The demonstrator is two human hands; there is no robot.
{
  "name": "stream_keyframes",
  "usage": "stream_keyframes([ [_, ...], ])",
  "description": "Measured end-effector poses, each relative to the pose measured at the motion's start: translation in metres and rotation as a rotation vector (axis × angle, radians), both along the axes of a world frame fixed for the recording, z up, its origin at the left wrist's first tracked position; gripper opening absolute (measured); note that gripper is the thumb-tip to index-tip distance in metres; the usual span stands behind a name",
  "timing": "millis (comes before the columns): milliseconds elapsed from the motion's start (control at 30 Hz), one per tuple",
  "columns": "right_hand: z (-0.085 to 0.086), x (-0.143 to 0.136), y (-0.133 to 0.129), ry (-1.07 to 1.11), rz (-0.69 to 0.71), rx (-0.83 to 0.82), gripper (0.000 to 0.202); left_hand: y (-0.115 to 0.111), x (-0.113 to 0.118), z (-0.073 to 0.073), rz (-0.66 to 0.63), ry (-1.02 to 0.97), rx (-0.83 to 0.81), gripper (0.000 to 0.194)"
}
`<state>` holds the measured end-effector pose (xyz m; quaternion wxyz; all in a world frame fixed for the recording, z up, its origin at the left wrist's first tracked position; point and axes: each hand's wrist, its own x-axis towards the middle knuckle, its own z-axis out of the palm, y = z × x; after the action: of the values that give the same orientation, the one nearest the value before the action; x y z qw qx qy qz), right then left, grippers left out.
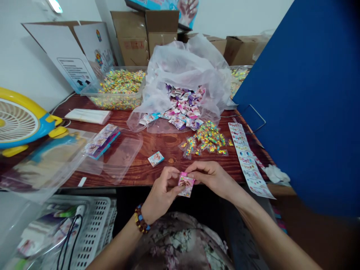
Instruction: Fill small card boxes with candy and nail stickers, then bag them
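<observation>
A small pink printed box (pixel 185 186) is held upright over the table's front edge. My left hand (pixel 164 190) grips its left side, thumb across the front. The fingers of my right hand (pixel 212 177) pinch the pink flap at its top. Just beyond, a small blue printed box (pixel 156 159) lies flat on the wood. Farther right sits a pile of clear packets (pixel 209 137) with yellow and coloured bits inside. Behind them a large translucent bag (pixel 191 60) lies open, with many small pink and purple boxes (pixel 185 107) spilling from its mouth.
A clear tub (pixel 118 99) of packets stands at the back left, near a yellow and blue fan (pixel 24 120). Stacked boxes (pixel 102 140) lie on plastic bags at left. A sticker strip (pixel 249 161) hangs over the front edge beside a blue panel (pixel 303 105). A white basket (pixel 97 221) is below left.
</observation>
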<state>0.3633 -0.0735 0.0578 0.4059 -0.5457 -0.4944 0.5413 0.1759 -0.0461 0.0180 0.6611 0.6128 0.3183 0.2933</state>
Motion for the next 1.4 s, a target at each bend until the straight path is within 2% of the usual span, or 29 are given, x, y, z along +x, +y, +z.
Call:
stream_keyframes([
  [133,-0.001,0.001,-0.002,-0.093,0.013,0.061,0.014,0.001,0.000,-0.002,0.026,0.026,0.015,0.030],
  [267,-0.003,0.000,-0.007,-0.188,0.057,0.207,0.019,0.001,0.001,-0.005,0.043,-0.002,0.006,0.034],
  [467,-0.019,-0.005,-0.019,-0.301,-0.105,0.334,0.021,0.001,0.004,-0.007,0.026,-0.043,-0.087,0.037],
  [633,-0.023,-0.001,-0.021,-0.236,-0.051,0.379,0.015,0.003,0.002,-0.004,-0.028,-0.040,-0.159,0.028],
  [767,-0.027,0.000,-0.020,-0.130,-0.013,0.287,0.015,0.006,0.002,-0.006,-0.063,-0.009,-0.192,0.029],
  [833,-0.034,-0.005,-0.019,-0.111,-0.108,0.252,0.016,0.006,0.006,-0.007,-0.014,0.054,-0.089,0.031],
  [967,-0.052,-0.025,-0.016,-0.161,-0.396,0.313,0.015,0.001,0.011,-0.009,0.133,0.285,0.316,0.043],
  [1033,-0.058,-0.031,-0.015,-0.177,-0.404,0.353,0.016,0.003,0.007,-0.010,0.156,0.393,0.501,0.040],
  [1100,-0.060,-0.027,-0.017,-0.160,-0.366,0.367,0.017,0.015,-0.004,-0.010,0.195,0.487,0.649,0.036],
  [1200,-0.062,-0.002,-0.022,-0.159,-0.415,0.354,0.017,0.049,-0.025,-0.009,0.325,0.637,0.818,0.040],
  [1300,-0.068,0.040,-0.030,-0.210,-0.545,0.313,0.019,0.081,-0.040,-0.012,0.232,0.796,0.891,0.040],
  [1400,-0.075,0.090,-0.042,-0.391,-0.675,0.332,0.021,0.094,-0.042,-0.023,0.139,0.853,0.926,0.038],
])
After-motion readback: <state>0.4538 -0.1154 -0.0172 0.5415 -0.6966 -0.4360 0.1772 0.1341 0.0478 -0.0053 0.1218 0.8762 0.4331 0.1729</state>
